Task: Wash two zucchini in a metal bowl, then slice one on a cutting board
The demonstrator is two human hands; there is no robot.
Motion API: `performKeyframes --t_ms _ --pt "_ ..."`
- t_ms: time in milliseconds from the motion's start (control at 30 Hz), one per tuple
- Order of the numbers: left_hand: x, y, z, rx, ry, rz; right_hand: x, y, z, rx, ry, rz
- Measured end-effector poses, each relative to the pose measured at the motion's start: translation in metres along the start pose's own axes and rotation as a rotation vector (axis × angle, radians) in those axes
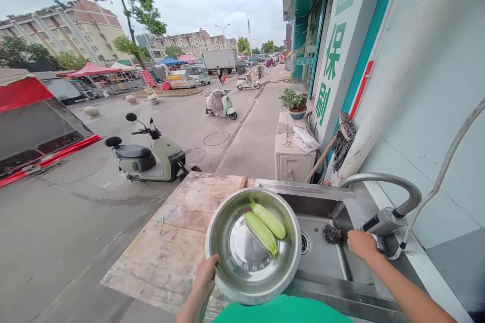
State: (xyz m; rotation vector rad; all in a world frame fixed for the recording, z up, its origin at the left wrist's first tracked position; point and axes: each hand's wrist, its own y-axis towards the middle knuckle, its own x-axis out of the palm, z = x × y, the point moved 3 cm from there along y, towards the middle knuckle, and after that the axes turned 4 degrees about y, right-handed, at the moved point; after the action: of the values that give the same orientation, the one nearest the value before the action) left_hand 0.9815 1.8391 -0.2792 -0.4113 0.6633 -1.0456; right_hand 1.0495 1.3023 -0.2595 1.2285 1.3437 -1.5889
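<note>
My left hand [207,271] is closed on the rim of a wide stainless steel basin [231,275], which sits partly over the wooden board and partly over the sink's left edge. Two pale green zucchini, a front zucchini [260,232] and a back zucchini [270,220], lie side by side in the basin. At the right, my right hand [362,243] is closed at the faucet handle [379,243], low on the faucet [386,221]. The spout arches over the sink's right side, and no stream of water shows. My right fingertips are partly hidden.
A steel wool scrubber [332,233] lies in the sink [322,257] beside a divider bar. A plywood board [162,247] extends left. Beyond stand a parked scooter [151,159], a white cabinet [291,156] with a potted plant [294,103], and a mop [343,136] against the wall.
</note>
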Motion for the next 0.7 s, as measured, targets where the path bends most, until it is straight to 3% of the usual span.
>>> performKeyframes --t_ms 333,700 --pt "0.002 0.000 -0.003 -0.092 -0.180 -0.054 -0.008 0.001 0.021 0.093 0.245 0.169" --pt "0.000 -0.004 -0.003 -0.054 -0.099 -0.099 -0.007 0.005 0.013 0.081 0.158 0.062"
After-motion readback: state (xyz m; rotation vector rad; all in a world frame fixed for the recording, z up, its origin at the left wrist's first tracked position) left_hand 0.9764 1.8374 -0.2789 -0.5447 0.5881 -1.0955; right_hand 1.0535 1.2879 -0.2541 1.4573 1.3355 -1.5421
